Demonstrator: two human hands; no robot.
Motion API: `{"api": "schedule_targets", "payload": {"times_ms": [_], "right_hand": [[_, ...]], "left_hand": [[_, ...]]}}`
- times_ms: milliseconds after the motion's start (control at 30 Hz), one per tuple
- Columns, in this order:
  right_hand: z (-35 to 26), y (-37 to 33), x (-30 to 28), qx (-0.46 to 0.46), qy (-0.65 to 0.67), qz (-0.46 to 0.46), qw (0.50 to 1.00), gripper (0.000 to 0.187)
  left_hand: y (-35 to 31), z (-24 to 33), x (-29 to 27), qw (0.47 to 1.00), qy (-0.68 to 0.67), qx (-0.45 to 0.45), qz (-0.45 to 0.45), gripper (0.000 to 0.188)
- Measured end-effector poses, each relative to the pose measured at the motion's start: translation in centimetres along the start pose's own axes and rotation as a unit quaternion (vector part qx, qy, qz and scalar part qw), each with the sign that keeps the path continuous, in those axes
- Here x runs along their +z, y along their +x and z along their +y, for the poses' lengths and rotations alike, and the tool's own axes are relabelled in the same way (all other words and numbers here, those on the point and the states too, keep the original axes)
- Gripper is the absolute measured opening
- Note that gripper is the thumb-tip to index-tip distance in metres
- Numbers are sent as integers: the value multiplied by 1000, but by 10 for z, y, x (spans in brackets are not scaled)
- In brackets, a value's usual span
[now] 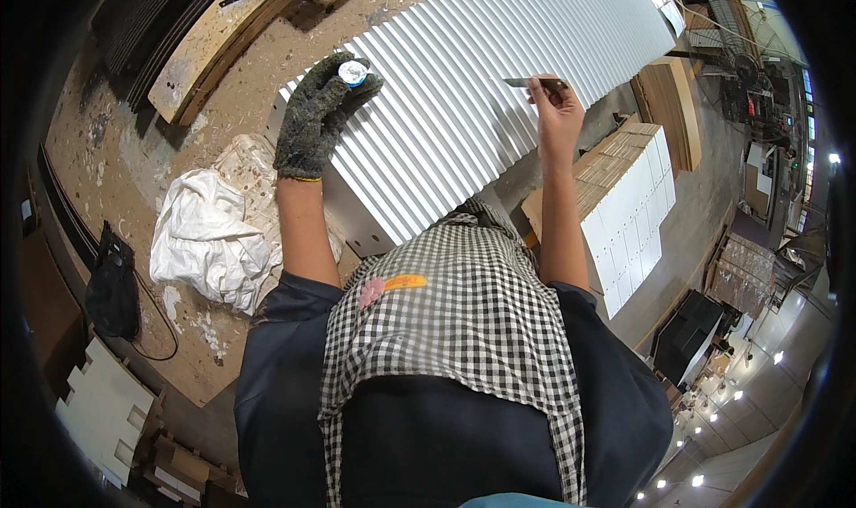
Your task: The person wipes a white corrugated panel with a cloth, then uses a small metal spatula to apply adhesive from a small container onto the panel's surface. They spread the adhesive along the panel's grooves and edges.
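Observation:
My left hand (316, 115) wears a dark speckled work glove and holds a small round container (353, 72) with a blue rim and pale contents. My right hand (557, 111) is bare and pinches a thin flat metal blade (524, 82) that points left. Both hands hover over a long row of white panels (464, 89) standing on edge side by side. The panels run from lower left to upper right across the workbench. A black-and-white checked apron (455, 330) covers my front below the hands.
A crumpled white cloth (209, 236) lies on the dusty bench (116, 142) at left, beside a black pouch (111, 285). Wooden boards (209, 40) lie at the upper left. A stack of white-edged panels (629, 209) stands on the right, with more stock on the floor beyond.

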State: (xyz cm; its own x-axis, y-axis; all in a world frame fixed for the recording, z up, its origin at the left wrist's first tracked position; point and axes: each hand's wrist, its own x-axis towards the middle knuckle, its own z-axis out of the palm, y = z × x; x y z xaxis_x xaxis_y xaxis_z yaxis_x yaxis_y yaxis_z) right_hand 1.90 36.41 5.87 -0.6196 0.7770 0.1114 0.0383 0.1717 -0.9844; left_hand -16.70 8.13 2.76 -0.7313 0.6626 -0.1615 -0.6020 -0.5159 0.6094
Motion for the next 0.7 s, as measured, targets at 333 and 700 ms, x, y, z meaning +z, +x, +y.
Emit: {"api": "schedule_targets", "payload": {"times_ms": [333, 700], "right_hand": [[1, -13, 22, -61, -199, -21, 978, 12], [3, -4, 26, -73, -148, 6, 986, 13]], "left_hand": [[1, 0, -3, 1000, 10, 5, -13, 30], [0, 1, -5, 1000, 1, 10, -25, 30]]}}
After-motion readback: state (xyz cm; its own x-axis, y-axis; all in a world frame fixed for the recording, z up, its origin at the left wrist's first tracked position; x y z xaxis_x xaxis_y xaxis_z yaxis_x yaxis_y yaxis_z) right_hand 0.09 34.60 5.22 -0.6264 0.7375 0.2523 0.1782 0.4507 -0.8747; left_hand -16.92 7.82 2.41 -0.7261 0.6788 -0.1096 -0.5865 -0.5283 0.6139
